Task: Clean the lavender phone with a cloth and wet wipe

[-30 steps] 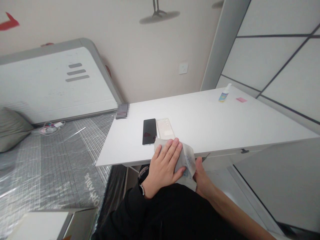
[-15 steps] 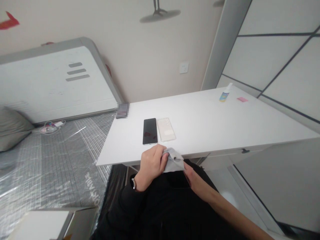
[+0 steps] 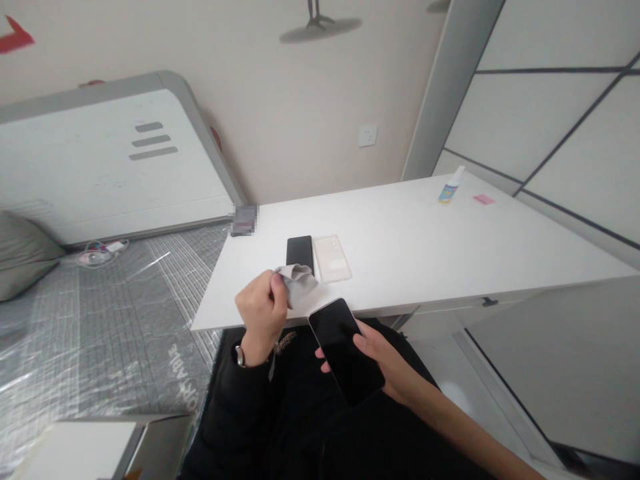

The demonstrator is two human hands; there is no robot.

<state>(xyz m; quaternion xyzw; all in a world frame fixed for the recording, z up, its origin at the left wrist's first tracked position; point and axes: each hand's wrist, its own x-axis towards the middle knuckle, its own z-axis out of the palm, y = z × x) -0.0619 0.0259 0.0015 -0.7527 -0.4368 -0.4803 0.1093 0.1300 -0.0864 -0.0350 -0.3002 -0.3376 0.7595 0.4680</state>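
Note:
My left hand (image 3: 263,308) is closed around a grey cloth (image 3: 299,283), which hangs out past the thumb over the desk's front edge. In my right hand (image 3: 383,350) lies a black smartphone (image 3: 345,353), screen up and tilted, with the thumb on one side and fingertips showing at the other. The cloth and this phone are apart. Another dark phone (image 3: 299,249) lies flat on the desk, its near part hidden by the cloth. Beside it rests a clear phone case (image 3: 333,259).
The white desk (image 3: 400,247) carries a spray bottle (image 3: 450,189) and a pink flat piece (image 3: 484,199) at the far right. A blurred dark object (image 3: 245,220) sits at the left back corner. A box (image 3: 90,450) stands at lower left.
My left hand has moved left with the cloth, off the phone. The phone in my right hand has come up and turned so its screen shows fully.

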